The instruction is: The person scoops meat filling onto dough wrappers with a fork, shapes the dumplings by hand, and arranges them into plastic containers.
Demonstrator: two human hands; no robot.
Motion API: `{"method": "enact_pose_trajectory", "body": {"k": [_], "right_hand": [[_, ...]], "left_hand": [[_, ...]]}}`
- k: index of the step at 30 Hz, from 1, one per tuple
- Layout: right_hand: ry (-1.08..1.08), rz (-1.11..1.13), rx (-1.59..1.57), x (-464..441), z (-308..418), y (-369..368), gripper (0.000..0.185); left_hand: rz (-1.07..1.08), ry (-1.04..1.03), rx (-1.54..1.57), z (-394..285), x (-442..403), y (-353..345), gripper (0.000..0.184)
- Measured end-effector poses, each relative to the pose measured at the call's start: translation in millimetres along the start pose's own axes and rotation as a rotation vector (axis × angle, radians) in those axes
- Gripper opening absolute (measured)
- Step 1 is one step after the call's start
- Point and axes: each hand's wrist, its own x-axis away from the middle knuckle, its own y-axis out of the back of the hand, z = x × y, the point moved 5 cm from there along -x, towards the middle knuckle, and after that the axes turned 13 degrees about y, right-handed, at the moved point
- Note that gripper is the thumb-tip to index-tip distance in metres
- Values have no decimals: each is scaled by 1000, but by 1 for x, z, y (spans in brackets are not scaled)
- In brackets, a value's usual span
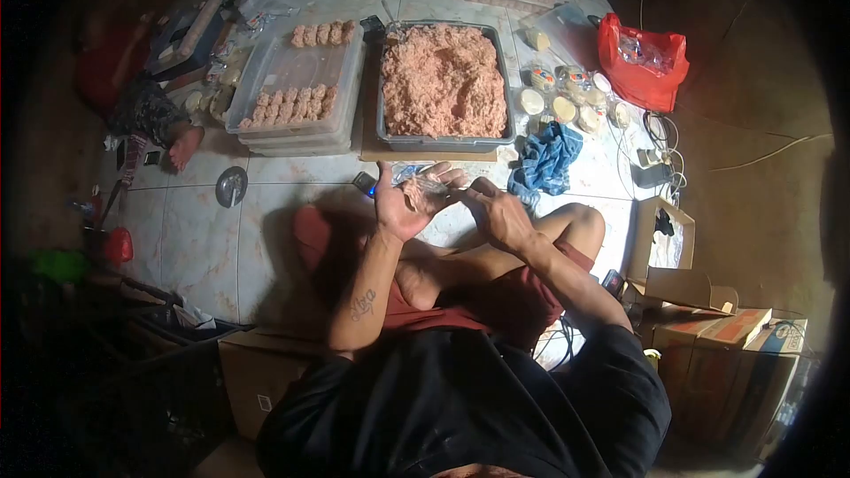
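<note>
My left hand (409,205) is palm up over my lap, fingers spread, with a clear plastic piece and a bit of pink minced mixture (414,195) lying on it. Beside it, my right hand (498,212) has its fingers closed round a thin dark tool whose end reaches the left palm. Beyond both hands stands a grey tub (447,143) heaped with pink minced mixture (443,80). To its left, a stack of clear plastic trays (283,71) bears rows of shaped pink pieces (297,106).
Tubs and lids (564,109), a blue cloth (546,159) and a red bag (642,62) lie right of the tub. Cables (660,146) and cardboard boxes (708,345) are at the right. Another person's foot (184,147) is at the left, near a round dark lid (231,187).
</note>
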Motion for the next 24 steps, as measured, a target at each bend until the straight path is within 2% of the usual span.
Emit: {"method": "enact_pose_trajectory", "body": {"k": [5, 7, 8, 9, 11, 13, 15, 16, 17, 19, 22, 23, 24], "right_hand": [[-51, 108, 0, -4, 7, 15, 33], [-5, 37, 47, -1, 5, 7, 31], [54, -38, -130, 7, -13, -7, 28], [59, -40, -129, 6, -9, -2, 28], [-87, 102, 69, 1, 1, 13, 27], [-153, 45, -24, 6, 3, 7, 27], [-24, -151, -250, 19, -7, -20, 26], [1, -196, -238, 18, 1, -21, 20], [-96, -136, -240, 21, 2, -23, 18], [-222, -132, -268, 20, 9, -10, 19], [-175, -363, -426, 16, 4, -8, 22], [-287, -300, -465, 14, 3, -8, 26], [-435, -266, -524, 12, -2, -7, 27]], "left_hand": [[-13, -100, 147, -6, 5, 15, 113], [56, 5, 87, 1, 6, 5, 112], [-57, -49, 91, -2, 5, 4, 111], [-55, -52, 88, -2, 6, 9, 111], [-29, -130, 153, -9, 9, 27, 110], [-64, -164, 92, -5, 10, 25, 109], [21, -54, 120, -3, 5, 8, 106], [48, -80, 23, -7, 4, 6, 105], [-58, -130, -20, -11, 5, 10, 103], [-50, -144, -1, -15, 2, 28, 100], [-121, -82, -35, -14, -7, 34, 93], [-188, -59, -10, -8, -11, 29, 92], [-274, -25, -110, -2, -12, 25, 91]]}}
